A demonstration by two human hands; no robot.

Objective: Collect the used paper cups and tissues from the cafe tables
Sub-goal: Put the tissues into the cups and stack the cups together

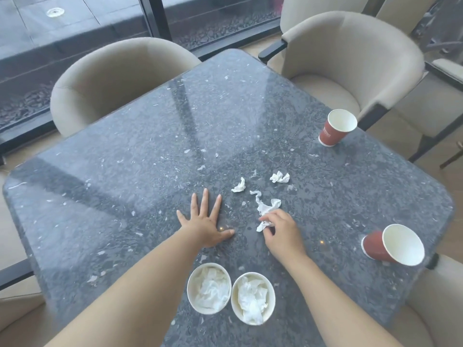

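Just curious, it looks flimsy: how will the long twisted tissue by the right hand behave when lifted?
Probably floppy: the tissue is crumpled and twisted, so its free end should dangle from the right hand pinching it. Likely very light, and thin enough that it might tear if tugged.

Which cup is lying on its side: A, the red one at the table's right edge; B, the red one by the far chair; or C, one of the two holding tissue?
A: the red cup at the right edge lies tipped over, its open mouth turned toward the camera.
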